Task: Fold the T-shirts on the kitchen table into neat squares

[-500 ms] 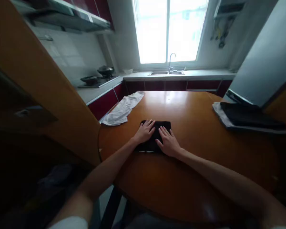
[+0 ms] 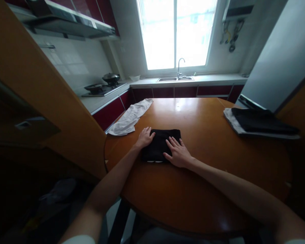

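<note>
A folded black cloth (image 2: 159,145) lies on the round orange-brown table (image 2: 205,169), near its middle. My left hand (image 2: 144,138) rests flat on the cloth's left edge, fingers stretched out. My right hand (image 2: 177,152) lies flat on the cloth's right part, fingers spread and pointing up-left. Neither hand grips anything.
A white garment (image 2: 129,118) lies at the table's far left edge. A stack of dark and light folded clothes (image 2: 256,124) sits at the far right. An orange partition (image 2: 45,101) stands to the left. Beyond are a counter with sink (image 2: 175,79) and stove (image 2: 101,87).
My left hand has slid left from the cloth's middle to its left edge. My right hand has stayed on the cloth's right part.
</note>
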Action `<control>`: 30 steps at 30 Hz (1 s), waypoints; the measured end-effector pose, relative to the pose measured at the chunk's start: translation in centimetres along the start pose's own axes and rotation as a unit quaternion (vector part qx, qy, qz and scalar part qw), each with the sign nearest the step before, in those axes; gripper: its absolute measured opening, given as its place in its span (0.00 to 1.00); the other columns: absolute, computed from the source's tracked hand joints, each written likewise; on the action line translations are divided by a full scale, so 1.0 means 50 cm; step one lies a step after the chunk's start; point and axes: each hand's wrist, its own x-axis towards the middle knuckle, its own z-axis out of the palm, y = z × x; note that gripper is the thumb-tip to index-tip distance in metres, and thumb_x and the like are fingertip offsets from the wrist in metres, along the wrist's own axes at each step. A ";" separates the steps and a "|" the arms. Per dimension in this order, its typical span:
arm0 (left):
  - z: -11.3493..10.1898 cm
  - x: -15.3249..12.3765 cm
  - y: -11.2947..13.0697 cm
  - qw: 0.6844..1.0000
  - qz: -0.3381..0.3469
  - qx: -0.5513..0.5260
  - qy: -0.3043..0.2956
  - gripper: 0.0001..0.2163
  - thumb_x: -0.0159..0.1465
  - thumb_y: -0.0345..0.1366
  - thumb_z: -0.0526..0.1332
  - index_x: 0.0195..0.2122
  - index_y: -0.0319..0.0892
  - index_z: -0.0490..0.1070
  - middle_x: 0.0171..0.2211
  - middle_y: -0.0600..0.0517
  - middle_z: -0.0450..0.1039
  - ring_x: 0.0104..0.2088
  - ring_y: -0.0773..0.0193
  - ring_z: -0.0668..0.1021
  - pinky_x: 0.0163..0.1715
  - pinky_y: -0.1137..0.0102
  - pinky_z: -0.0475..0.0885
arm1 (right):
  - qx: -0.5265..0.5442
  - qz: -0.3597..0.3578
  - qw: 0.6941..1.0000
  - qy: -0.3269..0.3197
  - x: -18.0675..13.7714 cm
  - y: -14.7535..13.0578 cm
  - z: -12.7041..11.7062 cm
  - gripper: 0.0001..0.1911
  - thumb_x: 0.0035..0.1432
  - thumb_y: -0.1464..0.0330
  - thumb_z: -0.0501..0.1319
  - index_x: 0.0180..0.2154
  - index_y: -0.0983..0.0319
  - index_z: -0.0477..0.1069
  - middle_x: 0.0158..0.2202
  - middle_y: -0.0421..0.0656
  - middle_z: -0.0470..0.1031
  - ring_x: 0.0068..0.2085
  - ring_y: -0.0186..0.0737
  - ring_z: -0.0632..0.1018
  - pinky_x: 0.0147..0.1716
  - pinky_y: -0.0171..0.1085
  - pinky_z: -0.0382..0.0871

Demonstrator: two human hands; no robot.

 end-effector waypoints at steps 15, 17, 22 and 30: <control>-0.015 -0.021 -0.008 0.994 -0.089 0.059 0.031 0.25 0.70 0.53 0.53 0.55 0.39 0.75 0.62 0.37 0.65 0.62 0.44 0.68 0.61 0.57 0.62 | 0.013 0.009 1.000 0.012 -0.006 -0.005 -0.007 0.39 0.67 0.51 0.51 0.71 0.67 0.54 0.73 0.53 0.48 0.73 0.48 0.49 0.70 0.52 0.36; -0.014 -0.021 -0.006 0.993 -0.096 0.054 0.031 0.25 0.70 0.53 0.53 0.56 0.39 0.74 0.62 0.38 0.65 0.62 0.44 0.67 0.61 0.58 0.61 | 0.014 0.009 1.000 0.012 -0.006 -0.005 -0.007 0.39 0.67 0.51 0.51 0.70 0.67 0.54 0.73 0.54 0.48 0.73 0.48 0.49 0.70 0.52 0.36; -0.015 -0.022 -0.006 0.993 -0.098 0.051 0.028 0.26 0.70 0.53 0.52 0.57 0.40 0.73 0.62 0.39 0.64 0.62 0.45 0.66 0.62 0.58 0.61 | 0.018 0.009 1.000 0.009 -0.004 -0.007 -0.006 0.38 0.67 0.51 0.52 0.70 0.66 0.54 0.73 0.53 0.49 0.73 0.48 0.49 0.70 0.53 0.36; -0.014 -0.018 -0.010 0.994 -0.093 0.046 0.025 0.25 0.71 0.54 0.49 0.56 0.44 0.75 0.61 0.41 0.65 0.62 0.47 0.67 0.62 0.57 0.60 | 0.021 0.013 1.000 0.006 -0.002 -0.006 -0.006 0.38 0.67 0.51 0.52 0.70 0.66 0.54 0.73 0.53 0.48 0.73 0.48 0.49 0.70 0.52 0.36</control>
